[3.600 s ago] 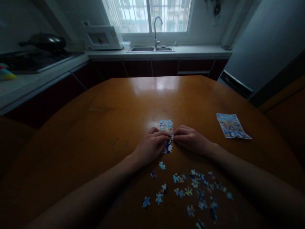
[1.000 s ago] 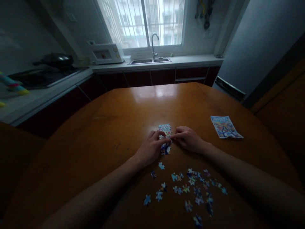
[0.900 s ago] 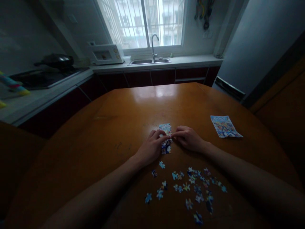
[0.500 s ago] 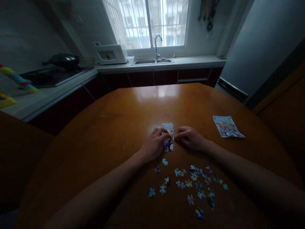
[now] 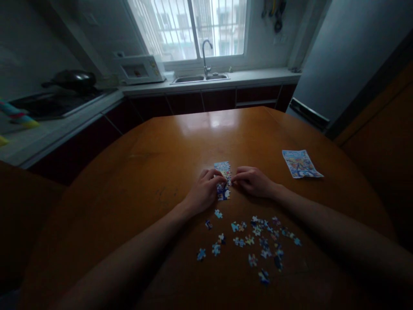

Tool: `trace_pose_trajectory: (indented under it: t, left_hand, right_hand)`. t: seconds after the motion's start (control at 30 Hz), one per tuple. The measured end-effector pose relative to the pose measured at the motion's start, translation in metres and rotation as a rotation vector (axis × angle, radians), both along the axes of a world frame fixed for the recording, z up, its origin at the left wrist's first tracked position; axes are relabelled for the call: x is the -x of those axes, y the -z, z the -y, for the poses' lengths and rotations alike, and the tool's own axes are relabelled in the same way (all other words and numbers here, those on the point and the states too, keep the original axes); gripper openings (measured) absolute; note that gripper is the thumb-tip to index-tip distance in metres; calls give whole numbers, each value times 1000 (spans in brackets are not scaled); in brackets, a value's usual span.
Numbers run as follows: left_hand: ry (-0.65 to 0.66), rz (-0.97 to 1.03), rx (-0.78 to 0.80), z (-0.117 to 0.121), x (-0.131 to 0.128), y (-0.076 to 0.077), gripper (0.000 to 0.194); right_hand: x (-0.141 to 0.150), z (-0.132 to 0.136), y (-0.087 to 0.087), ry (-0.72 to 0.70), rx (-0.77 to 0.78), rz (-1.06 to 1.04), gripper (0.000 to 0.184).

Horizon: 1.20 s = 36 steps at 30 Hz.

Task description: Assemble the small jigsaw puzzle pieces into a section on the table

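Observation:
A partly joined jigsaw puzzle [image 5: 223, 167], a narrow upright strip with a knobbed right edge, lies on the wooden table. Curled over its left side and middle is my left hand [image 5: 204, 189], thumb and fingertips pressed on the strip and covering some of it. At the right edge my right hand [image 5: 253, 181] is closed in a pinch, its fingertips touching or almost touching the knobs; whatever they hold is hidden. Nearer to me, several loose puzzle pieces [image 5: 265, 253] are scattered, with a single light-blue piece [image 5: 218, 213] just below the strip.
A creased printed picture sheet [image 5: 301, 164] lies on the table [image 5: 155, 150] at the right. Beyond the table's far edge run a counter with a sink [image 5: 190, 79], a microwave [image 5: 140, 69] and a stove with a black pan [image 5: 74, 80]. A fridge [image 5: 348, 56] stands at the right.
The whole view has shifted slightly, so everything sits a little further left and higher. Both hands keep nearly the same place at the puzzle strip.

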<state>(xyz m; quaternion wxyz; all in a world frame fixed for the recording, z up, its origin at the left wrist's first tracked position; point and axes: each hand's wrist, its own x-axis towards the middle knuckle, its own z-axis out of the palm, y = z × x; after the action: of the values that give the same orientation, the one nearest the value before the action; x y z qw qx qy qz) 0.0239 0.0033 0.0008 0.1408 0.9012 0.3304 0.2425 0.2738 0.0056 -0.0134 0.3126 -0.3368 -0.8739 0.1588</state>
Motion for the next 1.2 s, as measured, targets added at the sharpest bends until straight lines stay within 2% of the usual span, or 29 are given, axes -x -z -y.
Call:
trace_pose_trajectory:
  t: [0.2, 0.33, 0.5, 1.2]
  left_hand:
    - [-41, 37, 19, -2, 0, 2, 30]
    - [-121, 81, 43, -4, 1, 5, 26]
    - [-140, 118, 65, -3, 4, 6, 23]
    - [-146, 149, 160, 6, 7, 7, 25]
  right_hand:
    - [0, 4, 1, 67, 6, -30, 29]
    - [-2, 8, 1, 185, 56, -38, 23]
    - [-4, 11, 1, 274, 119, -65, 20]
    - [-5, 15, -1, 254, 189, -84, 22]
